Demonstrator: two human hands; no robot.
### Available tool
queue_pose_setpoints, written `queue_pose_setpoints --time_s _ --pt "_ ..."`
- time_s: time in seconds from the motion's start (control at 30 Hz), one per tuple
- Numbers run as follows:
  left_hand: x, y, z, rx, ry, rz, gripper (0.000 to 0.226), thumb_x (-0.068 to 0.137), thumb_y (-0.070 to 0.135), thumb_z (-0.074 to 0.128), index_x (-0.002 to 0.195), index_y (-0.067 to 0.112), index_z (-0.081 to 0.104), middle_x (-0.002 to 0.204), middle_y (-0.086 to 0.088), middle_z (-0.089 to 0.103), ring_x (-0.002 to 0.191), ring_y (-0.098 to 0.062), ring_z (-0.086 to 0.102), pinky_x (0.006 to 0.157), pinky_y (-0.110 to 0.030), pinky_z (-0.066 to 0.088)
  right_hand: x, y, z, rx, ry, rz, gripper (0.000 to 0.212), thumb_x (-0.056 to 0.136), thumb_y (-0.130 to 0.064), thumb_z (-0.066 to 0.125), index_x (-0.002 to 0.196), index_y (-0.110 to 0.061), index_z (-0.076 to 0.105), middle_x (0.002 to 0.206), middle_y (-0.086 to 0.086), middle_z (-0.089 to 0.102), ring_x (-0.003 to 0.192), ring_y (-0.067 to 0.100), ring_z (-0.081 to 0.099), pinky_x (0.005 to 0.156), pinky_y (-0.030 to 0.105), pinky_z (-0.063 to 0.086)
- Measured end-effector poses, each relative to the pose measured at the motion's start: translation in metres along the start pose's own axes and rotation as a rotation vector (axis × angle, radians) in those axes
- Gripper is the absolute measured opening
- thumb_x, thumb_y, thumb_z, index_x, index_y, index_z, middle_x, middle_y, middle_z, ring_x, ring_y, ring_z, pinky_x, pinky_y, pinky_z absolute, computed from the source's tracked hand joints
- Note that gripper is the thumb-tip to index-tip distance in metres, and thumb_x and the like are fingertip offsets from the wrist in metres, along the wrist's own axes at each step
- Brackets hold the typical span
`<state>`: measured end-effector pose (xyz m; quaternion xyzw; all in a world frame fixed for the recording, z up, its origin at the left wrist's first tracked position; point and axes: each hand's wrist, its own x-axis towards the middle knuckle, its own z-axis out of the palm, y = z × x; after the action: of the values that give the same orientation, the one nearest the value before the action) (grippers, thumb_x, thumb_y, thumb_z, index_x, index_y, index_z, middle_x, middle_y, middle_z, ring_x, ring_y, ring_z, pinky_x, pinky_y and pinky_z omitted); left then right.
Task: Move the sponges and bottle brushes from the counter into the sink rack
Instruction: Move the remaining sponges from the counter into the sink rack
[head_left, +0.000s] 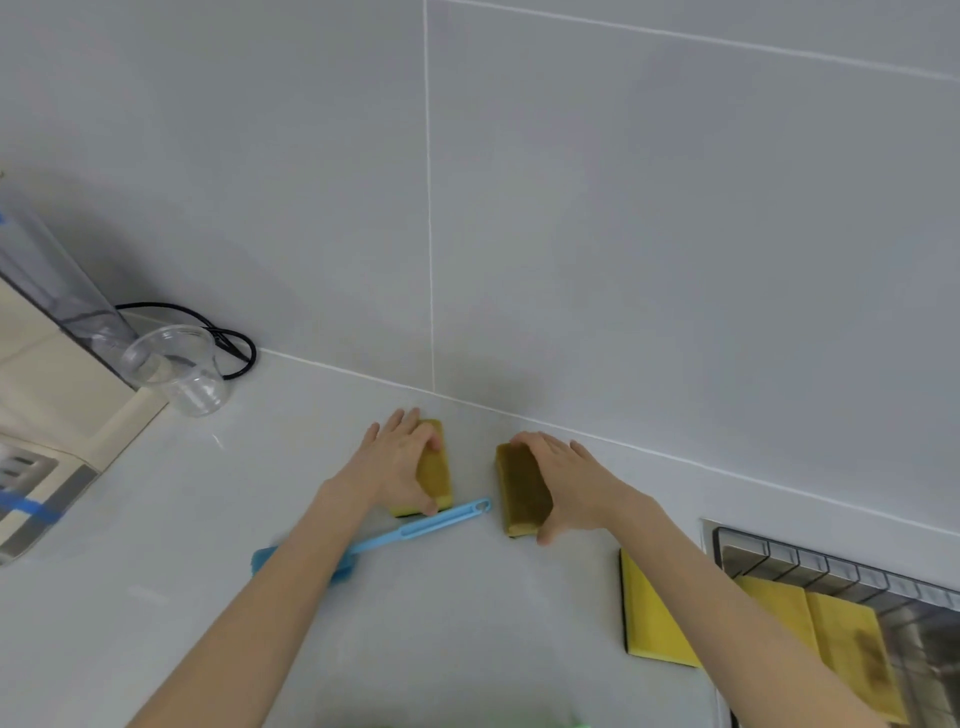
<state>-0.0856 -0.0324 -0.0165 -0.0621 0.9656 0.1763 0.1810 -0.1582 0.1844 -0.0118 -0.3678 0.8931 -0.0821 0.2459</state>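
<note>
Two yellow sponges with stained tops lie on the white counter near the wall. My left hand (397, 462) grips the left sponge (435, 470) by its ends. My right hand (569, 478) grips the right sponge (522, 488) the same way. A light blue bottle brush (415, 530) lies on the counter just in front of the left sponge, its head under my left forearm. A third yellow sponge (649, 618) lies by the sink edge. Two more sponges (831, 639) rest on the wire sink rack (810, 561) at the lower right.
A clear plastic cup (182, 369) stands at the back left beside a beige appliance (47, 374) and a black cable (228, 338). The grey tiled wall (571, 234) rises right behind the sponges.
</note>
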Motion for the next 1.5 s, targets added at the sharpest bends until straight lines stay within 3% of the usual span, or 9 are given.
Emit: queue_pose_setpoints --time_s 0.17,0.27,0.5,0.67,0.83,1.0,1.13,1.27,1.5 --pt "0.003 -0.003 0.003 -0.076 -0.027 0.03 0.074 0.059 0.019 0.082 0.119 0.014 0.039 0.15 -0.016 0.018 0.14 -0.029 0.013 0.111 -0.033 0.024 0.003 0.009 0.007 0.05 0.048 -0.008 0.081 0.051 -0.022 0.083 0.118 -0.022 0.037 0.137 0.002 0.039 0.127 0.022 0.036 0.104 0.038 0.024" --pt "0.004 -0.002 0.005 -0.097 0.031 0.007 0.067 0.057 0.017 0.079 0.112 0.016 0.043 0.136 -0.009 0.033 0.121 -0.026 0.038 0.091 -0.03 0.04 0.005 0.007 0.008 0.051 0.061 -0.013 0.078 0.052 -0.022 0.083 0.116 -0.022 0.039 0.13 0.0 0.044 0.123 0.021 0.039 0.104 0.04 0.026" --pt "-0.02 0.042 -0.002 -0.178 0.246 0.039 0.06 0.055 0.016 0.077 0.107 0.018 0.047 0.127 -0.004 0.041 0.107 -0.024 0.047 0.079 -0.025 0.04 -0.027 0.006 -0.003 0.064 0.183 -0.023 0.074 0.059 -0.022 0.08 0.121 -0.02 0.04 0.135 0.0 0.045 0.128 0.019 0.037 0.112 0.043 0.019" --pt "-0.053 0.099 0.005 -0.172 0.282 0.185 0.063 0.054 0.024 0.078 0.107 0.025 0.044 0.133 0.006 0.034 0.113 -0.017 0.045 0.082 -0.029 0.047 -0.085 0.018 -0.011 0.123 0.303 -0.025 0.075 0.056 -0.028 0.083 0.119 -0.02 0.043 0.136 0.0 0.045 0.128 0.019 0.038 0.106 0.035 0.03" --pt "-0.075 0.178 0.033 -0.187 0.242 0.344 0.061 0.059 0.025 0.077 0.11 0.026 0.045 0.144 0.006 0.024 0.129 -0.014 0.035 0.09 -0.025 0.04 -0.172 0.06 -0.009 0.181 0.374 0.081 0.075 0.062 -0.025 0.082 0.124 -0.023 0.04 0.149 -0.002 0.031 0.138 0.016 0.023 0.112 0.031 0.022" --pt "-0.077 0.259 0.076 -0.15 0.182 0.45 0.06 0.062 0.026 0.078 0.113 0.021 0.045 0.145 -0.001 0.024 0.136 -0.018 0.025 0.096 -0.031 0.043 -0.238 0.106 0.005 0.161 0.356 0.174 0.073 0.066 -0.021 0.079 0.126 -0.022 0.038 0.151 -0.001 0.028 0.142 0.018 0.016 0.114 0.037 0.023" --pt "-0.071 0.31 0.107 -0.136 0.152 0.49 0.059 0.06 0.022 0.079 0.109 0.02 0.047 0.143 -0.001 0.027 0.129 -0.021 0.034 0.095 -0.033 0.045 -0.278 0.147 0.014 0.149 0.325 0.239 0.072 0.065 -0.021 0.079 0.125 -0.02 0.039 0.149 -0.001 0.032 0.141 0.018 0.018 0.113 0.036 0.025" --pt "-0.057 0.342 0.128 -0.045 0.165 0.497 0.06 0.065 0.025 0.079 0.114 0.021 0.045 0.15 -0.004 0.023 0.142 -0.023 0.016 0.115 -0.038 0.025 -0.303 0.18 0.017 0.144 0.345 0.277 0.074 0.064 -0.023 0.08 0.126 -0.019 0.04 0.145 -0.001 0.037 0.139 0.017 0.022 0.113 0.033 0.025" --pt "-0.027 0.366 0.156 0.033 0.12 0.416 0.057 0.071 0.024 0.074 0.118 0.02 0.043 0.154 -0.004 0.017 0.144 -0.022 0.006 0.119 -0.04 0.011 -0.288 0.222 0.035 0.13 0.283 0.272 0.078 0.064 -0.022 0.08 0.129 -0.017 0.038 0.148 0.001 0.033 0.141 0.018 0.018 0.115 0.031 0.018"
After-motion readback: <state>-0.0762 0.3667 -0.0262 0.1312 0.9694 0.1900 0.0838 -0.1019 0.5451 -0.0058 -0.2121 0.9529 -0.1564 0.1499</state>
